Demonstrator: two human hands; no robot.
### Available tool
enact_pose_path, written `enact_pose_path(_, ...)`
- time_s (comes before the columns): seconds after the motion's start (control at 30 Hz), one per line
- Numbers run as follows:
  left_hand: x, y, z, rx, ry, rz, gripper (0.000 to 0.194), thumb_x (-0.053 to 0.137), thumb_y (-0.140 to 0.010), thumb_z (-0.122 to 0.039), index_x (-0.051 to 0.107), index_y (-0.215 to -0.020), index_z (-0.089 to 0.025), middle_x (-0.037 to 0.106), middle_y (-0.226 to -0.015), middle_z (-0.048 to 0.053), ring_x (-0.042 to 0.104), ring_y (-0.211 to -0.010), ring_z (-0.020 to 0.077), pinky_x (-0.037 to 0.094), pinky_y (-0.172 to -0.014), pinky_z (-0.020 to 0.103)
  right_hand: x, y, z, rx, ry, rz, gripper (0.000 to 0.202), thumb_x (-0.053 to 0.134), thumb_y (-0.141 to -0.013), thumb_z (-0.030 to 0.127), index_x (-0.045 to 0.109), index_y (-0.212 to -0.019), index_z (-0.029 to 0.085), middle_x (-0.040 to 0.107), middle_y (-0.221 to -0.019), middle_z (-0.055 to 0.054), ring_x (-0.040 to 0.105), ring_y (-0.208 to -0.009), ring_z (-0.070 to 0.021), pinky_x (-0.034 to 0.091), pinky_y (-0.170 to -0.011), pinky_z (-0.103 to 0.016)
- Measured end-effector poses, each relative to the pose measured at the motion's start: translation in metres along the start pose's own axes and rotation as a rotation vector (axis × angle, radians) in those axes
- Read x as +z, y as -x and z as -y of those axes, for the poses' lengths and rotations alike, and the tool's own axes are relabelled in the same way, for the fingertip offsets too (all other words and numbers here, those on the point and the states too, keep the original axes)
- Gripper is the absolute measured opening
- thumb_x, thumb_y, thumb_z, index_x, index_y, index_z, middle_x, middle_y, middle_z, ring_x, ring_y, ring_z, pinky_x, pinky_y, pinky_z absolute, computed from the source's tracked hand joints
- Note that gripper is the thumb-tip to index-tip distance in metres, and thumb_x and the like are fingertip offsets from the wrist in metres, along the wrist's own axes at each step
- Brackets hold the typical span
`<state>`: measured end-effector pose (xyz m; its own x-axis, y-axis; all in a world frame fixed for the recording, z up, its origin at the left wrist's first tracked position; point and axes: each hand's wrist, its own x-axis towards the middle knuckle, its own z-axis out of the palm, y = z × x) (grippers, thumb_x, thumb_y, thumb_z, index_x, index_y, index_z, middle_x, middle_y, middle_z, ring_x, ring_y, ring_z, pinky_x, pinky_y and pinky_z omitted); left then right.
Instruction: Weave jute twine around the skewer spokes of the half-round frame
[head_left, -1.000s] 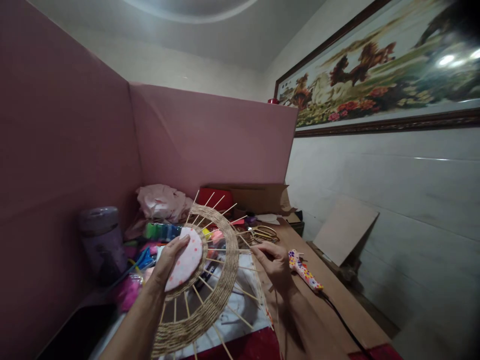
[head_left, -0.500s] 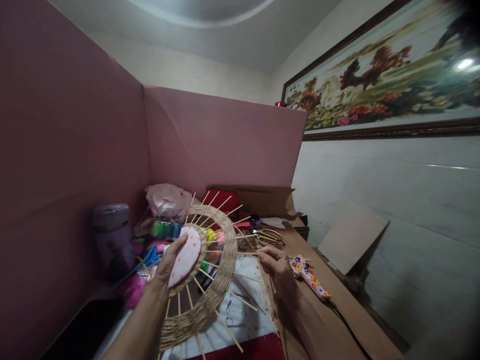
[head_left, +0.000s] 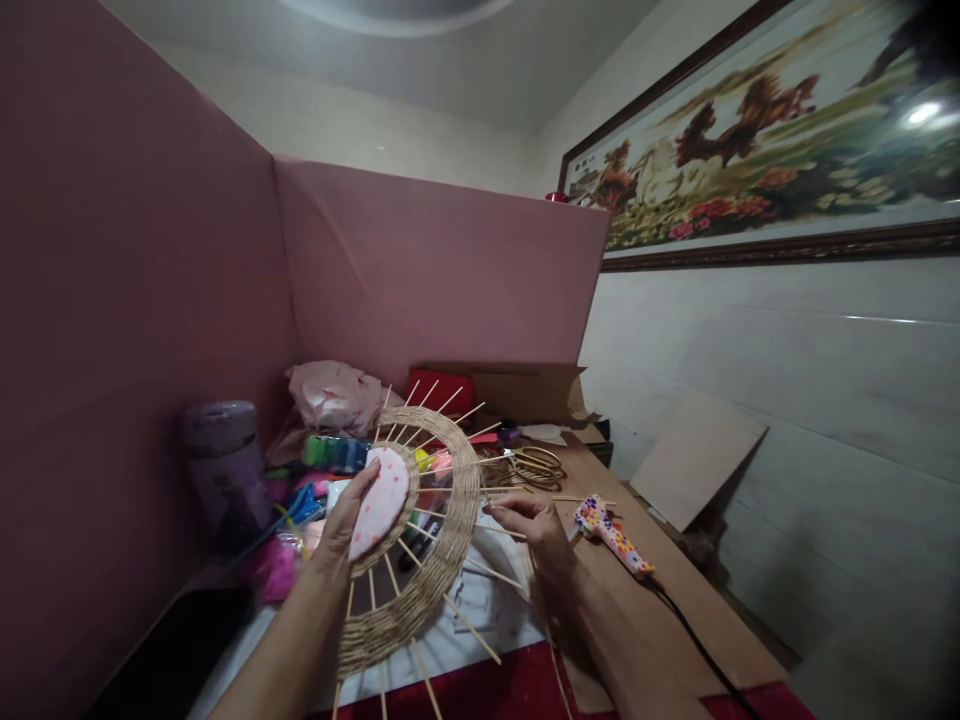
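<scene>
A round woven piece [head_left: 454, 550] with thin wooden sticks radiating from it is tilted up over the table. Its centre is a pink disc [head_left: 382, 500] with dots. On the left, my left hand [head_left: 349, 520] grips the disc's edge, thumb on its front. My right hand [head_left: 532, 520] is at the woven ring's right rim, among the stick ends, with thumb and fingers pinched on a thin strand of cord. The cord [head_left: 553, 640] trails down below that hand.
A flower-patterned glue gun [head_left: 619, 540] with a black cable lies on brown cardboard at right. Gold-handled scissors [head_left: 538, 463] lie behind. A purple bottle [head_left: 225, 475], colourful craft packets [head_left: 334, 453] and a dark flat object [head_left: 176, 655] are at left.
My right hand has moved left, closer to the woven rim. The woven piece has turned slightly and shifted a little right with my left hand still on it. The camera view has shifted slightly.
</scene>
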<state>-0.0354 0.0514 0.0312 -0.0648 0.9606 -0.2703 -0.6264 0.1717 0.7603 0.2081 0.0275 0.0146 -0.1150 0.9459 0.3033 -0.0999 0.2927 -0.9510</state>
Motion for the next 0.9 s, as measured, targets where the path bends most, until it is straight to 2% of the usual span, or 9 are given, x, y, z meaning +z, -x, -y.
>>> enact_pose_path(0.13,-0.003,-0.003,0.001,0.011,0.03,0.004,0.032,0.054,-0.081,-0.023,0.061,-0.104,-0.002,0.071,-0.068,0.013,0.067,-0.054,0.0214,0.056,-0.056,0.031,-0.002,0.0,-0.001,-0.011,0.031,-0.003,0.018,0.07,-0.066,0.035,0.073,-0.069,0.017,0.058,-0.058,-0.001,0.043,-0.054,-0.01,0.032,-0.049,-0.022)
enact_pose_path(0.23,-0.008,-0.01,0.001,0.021,0.043,-0.003,0.033,0.056,-0.08,-0.023,0.06,-0.106,-0.003,0.07,-0.063,0.011,0.065,-0.05,0.0205,0.056,-0.051,0.029,-0.006,0.0,0.001,-0.035,0.06,-0.004,0.02,0.069,-0.067,0.036,0.073,-0.071,0.017,0.058,-0.057,-0.001,0.041,-0.05,-0.0091,0.03,-0.047,-0.022)
enact_pose_path(0.33,-0.011,-0.015,0.0,0.033,0.061,-0.049,0.035,0.06,-0.077,-0.023,0.06,-0.107,-0.005,0.07,-0.064,0.01,0.065,-0.049,0.0192,0.055,-0.048,0.026,-0.011,-0.001,0.007,-0.07,0.129,-0.029,0.022,0.066,-0.07,0.038,0.073,-0.07,0.017,0.059,-0.057,-0.001,0.044,-0.052,-0.0106,0.032,-0.049,-0.023)
enact_pose_path(0.5,-0.008,-0.015,-0.002,0.177,0.049,-0.06,0.029,0.064,-0.073,-0.019,0.062,-0.1,-0.008,0.07,-0.066,0.006,0.065,-0.051,0.0157,0.054,-0.049,0.022,-0.02,-0.002,0.016,-0.185,0.215,-0.074,0.025,0.063,-0.074,0.038,0.071,-0.066,0.017,0.062,-0.06,-0.002,0.051,-0.059,-0.0139,0.038,-0.058,-0.026)
enact_pose_path(0.6,-0.006,-0.014,0.0,0.266,0.0,-0.059,0.024,0.065,-0.072,-0.021,0.064,-0.094,-0.011,0.071,-0.07,0.004,0.065,-0.054,0.0136,0.053,-0.051,0.02,-0.021,-0.002,0.015,-0.234,0.267,-0.051,0.024,0.064,-0.074,0.038,0.069,-0.063,0.016,0.06,-0.058,-0.002,0.049,-0.056,-0.0137,0.037,-0.055,-0.026)
enact_pose_path(0.73,-0.005,-0.016,0.002,0.391,-0.098,-0.111,0.014,0.064,-0.073,-0.019,0.065,-0.086,-0.014,0.07,-0.077,0.001,0.063,-0.059,0.0085,0.049,-0.054,0.013,-0.018,0.0,0.011,-0.388,0.496,-0.039,0.022,0.06,-0.078,0.034,0.069,-0.067,0.017,0.059,-0.058,-0.003,0.047,-0.053,-0.0131,0.034,-0.052,-0.025)
enact_pose_path(0.9,-0.003,-0.016,0.005,0.388,-0.18,-0.138,0.013,0.066,-0.071,-0.025,0.064,-0.078,-0.014,0.067,-0.068,0.0,0.058,-0.05,0.0085,0.046,-0.049,0.016,-0.013,0.006,0.012,-0.542,0.724,-0.114,0.016,0.056,-0.082,0.025,0.071,-0.079,0.019,0.067,-0.07,-0.006,0.058,-0.063,-0.0167,0.038,-0.062,-0.027)
